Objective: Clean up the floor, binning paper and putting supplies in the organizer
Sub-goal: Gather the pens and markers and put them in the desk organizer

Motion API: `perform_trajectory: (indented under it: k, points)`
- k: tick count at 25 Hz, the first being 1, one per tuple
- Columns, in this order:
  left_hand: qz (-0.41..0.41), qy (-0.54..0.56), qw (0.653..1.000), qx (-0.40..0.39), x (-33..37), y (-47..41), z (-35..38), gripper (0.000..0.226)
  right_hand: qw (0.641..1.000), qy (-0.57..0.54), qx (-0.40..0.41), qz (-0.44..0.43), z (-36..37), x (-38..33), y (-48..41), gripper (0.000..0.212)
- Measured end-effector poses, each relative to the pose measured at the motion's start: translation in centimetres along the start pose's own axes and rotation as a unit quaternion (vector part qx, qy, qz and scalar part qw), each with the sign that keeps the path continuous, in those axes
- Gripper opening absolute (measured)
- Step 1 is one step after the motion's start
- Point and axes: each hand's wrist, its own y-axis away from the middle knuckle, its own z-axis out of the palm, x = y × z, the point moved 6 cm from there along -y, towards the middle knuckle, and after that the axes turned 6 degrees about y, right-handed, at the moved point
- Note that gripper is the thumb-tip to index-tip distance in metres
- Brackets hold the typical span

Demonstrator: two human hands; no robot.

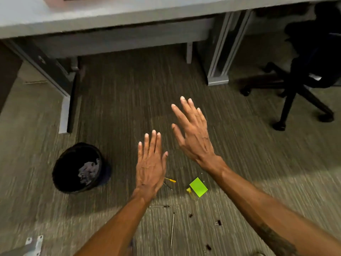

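A person looks down at a grey striped carpeted floor (129,100), both bare hands stretched forward, palms down. The left hand (150,163) is flat with fingers together, its grip open and empty. The right hand (193,133), slightly farther forward, has fingers spread, its grip also open and holding nothing.

A round black bin (79,168) stands on the floor to the left of the hands, with crumpled grey paper (88,171) inside. Below and between the wrists lie scattered supplies: a bright green sticky-note pad (198,187), a yellow item (190,191) touching it, possibly a highlighter, a yellow-tipped pen (170,180), a thin silver pen (172,230), and small black binder clips (218,223). A grey tabletop (110,13) spans the top, with a black office chair (304,74) at right.
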Motion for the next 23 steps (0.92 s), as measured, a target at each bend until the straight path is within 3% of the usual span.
perform_trajectory:
  k: [11, 17, 23]
  points:
    - [-0.049, 0.036, 0.991, -0.123, -3.7, 12.3, 25.2, 0.054, 0.986, 0.022, -0.124, 0.112, 16.0, 14.6, 24.9, 0.055]
    - [-0.053, -0.020, 0.980, -0.193, -10.8, 16.2, 34.6, 0.063, 0.957, -0.003, -0.218, 0.190, 28.5, 15.2, 36.0, 0.047]
    - [-0.045, -0.067, 0.975, -0.205, -18.4, 16.2, 40.6, 0.061, 0.916, -0.049, -0.304, 0.257, 40.2, 12.6, 44.9, 0.026]
